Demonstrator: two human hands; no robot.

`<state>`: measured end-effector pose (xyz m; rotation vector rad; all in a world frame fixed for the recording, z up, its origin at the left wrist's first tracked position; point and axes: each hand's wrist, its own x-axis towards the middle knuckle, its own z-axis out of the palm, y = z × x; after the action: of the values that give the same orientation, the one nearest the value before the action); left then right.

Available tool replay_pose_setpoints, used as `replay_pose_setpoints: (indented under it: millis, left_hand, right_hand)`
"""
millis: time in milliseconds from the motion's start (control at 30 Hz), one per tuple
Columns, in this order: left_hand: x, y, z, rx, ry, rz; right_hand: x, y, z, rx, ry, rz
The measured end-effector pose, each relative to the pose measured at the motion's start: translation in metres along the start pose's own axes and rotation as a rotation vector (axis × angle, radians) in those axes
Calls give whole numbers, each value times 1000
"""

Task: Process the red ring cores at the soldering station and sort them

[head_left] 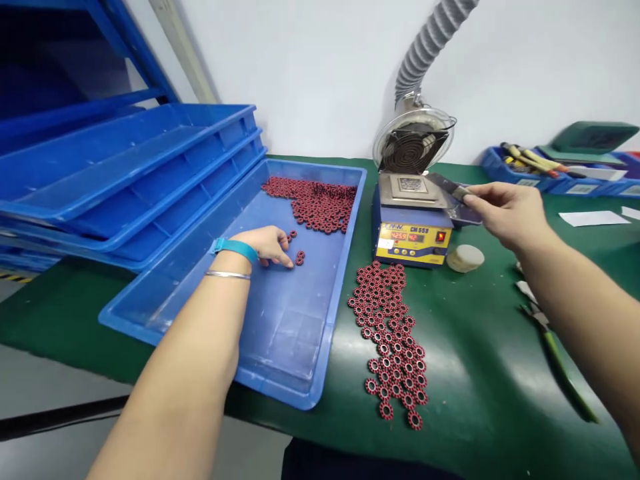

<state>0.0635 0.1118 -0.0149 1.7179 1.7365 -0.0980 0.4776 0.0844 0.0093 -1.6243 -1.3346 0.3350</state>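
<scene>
My left hand [270,247] is inside the blue tray [290,333], low over its floor, with fingers apart and nothing visibly held. Right by its fingertips lie a few small red-and-black ring-shaped parts [300,257]. A large heap of the same rings [320,207] fills the tray's far end. My right hand [510,210] pinches a flat dark scraper-like strip [444,187], whose far end reaches the right side of the solder pot [410,223]. On top of the pot, a square silvery surface [411,185] is exposed. The pot's yellow front has a lit red display.
Many more rings [390,333] lie on the green table in front of the pot. Beside it stands a round pale pad [465,258]. Green-handled pliers [555,353] lie at right. Stacked blue trays [125,173] stand left; a fume hose [430,47] hangs behind.
</scene>
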Motion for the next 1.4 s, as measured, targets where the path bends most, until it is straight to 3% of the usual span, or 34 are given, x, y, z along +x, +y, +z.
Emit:
replay_pose_setpoints:
  millis: [133,267,467,667,800,900,967,1100,1200,1300,1400]
  left_hand:
    - [1,-4,-4,-125,-71,52]
    - [-1,-1,-6,-214,-82,65]
    - [6,3,2,-157,-60,83]
    - [9,4,1,-190,14,90]
    - [-2,13,-6,-181,65,142]
    - [-23,33,-8,-248,114,252]
    - [-42,54,-3,-334,124,368]
    - [-74,96,23,-479,27,606]
    - [-84,111,43,-542,-69,729]
    - [-81,113,51,-562,-115,773]
    - [-77,111,51,-568,-101,759]
  right_hand:
    - [-7,4,2,210,-13,9]
    - [-33,12,-1,501,-192,123]
    - [-85,24,-9,273,-490,81]
    - [-115,55,-23,71,-559,96]
    - [-125,65,-27,-152,-525,-33]
    - [-127,46,-16,-154,-369,-240]
    - [-129,22,0,-10,-350,-337]
    - [-138,-29,43,474,-507,-200]
    - [-144,-48,65,750,-548,-107]
    - [-145,-49,65,779,-549,-86]
    - [-130,-43,49,682,-512,-127]
